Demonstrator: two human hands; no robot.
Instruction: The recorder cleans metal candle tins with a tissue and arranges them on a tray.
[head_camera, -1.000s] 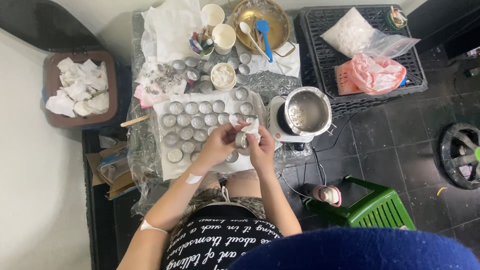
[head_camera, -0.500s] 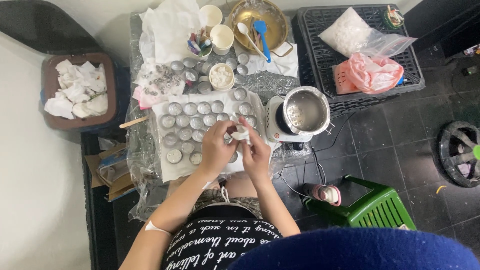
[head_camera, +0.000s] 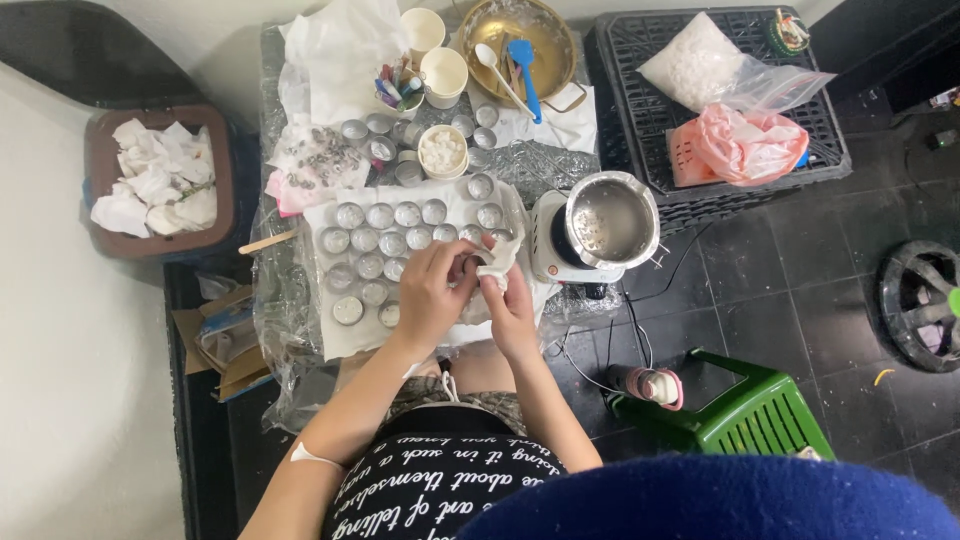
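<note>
My left hand (head_camera: 432, 290) is curled around a small round metal cup, mostly hidden by its fingers, just above the low table. My right hand (head_camera: 507, 303) pinches a crumpled white tissue (head_camera: 497, 258) and presses it against that cup. Both hands touch each other over the white paper sheet (head_camera: 340, 343), where several small metal cups (head_camera: 380, 242) stand in rows.
A metal pot (head_camera: 610, 220) sits on a white hot plate right of my hands. Paper cups (head_camera: 447, 73), a brass bowl (head_camera: 560, 45) with spoon and blue spatula stand behind. A bin of tissues (head_camera: 160, 180) is left, a black crate (head_camera: 640, 120) and green stool (head_camera: 760, 415) right.
The hands have turned the cup and tissue between them; the tissue now sticks up higher toward the pot, and the left hand covers the cup more.
</note>
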